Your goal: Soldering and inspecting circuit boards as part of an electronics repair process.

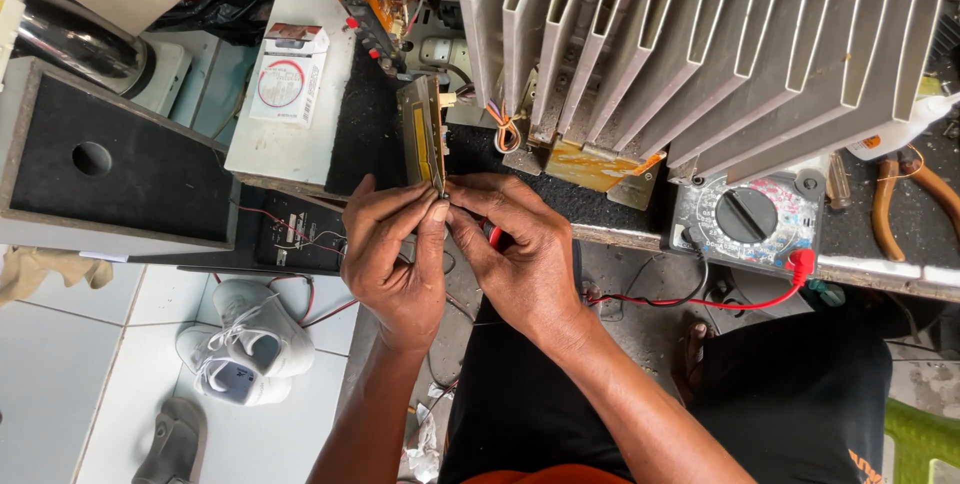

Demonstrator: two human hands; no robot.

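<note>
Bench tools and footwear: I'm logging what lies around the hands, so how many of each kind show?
Multimeter: 1
Pliers with orange handles: 1
White shoes: 2
Grey sandal: 1
Finned heatsink: 1
Small board, pinched by left hand and right hand: 1
Total: 7

At frame centre, the left hand (395, 254) and right hand (510, 249) are met fingertip to fingertip at the lower end of a narrow circuit board (422, 134), which is stood on edge over the worktop (300, 144) rim. A finned heat sink (700, 44) is set across the upper right. A multimeter (750, 219) is laid below it, right of the hands; pliers (905, 194) are found at far right. A speaker box (110, 159) is placed at left. Shoes (245, 339) are seen on the floor (60, 374), lower left.
</note>
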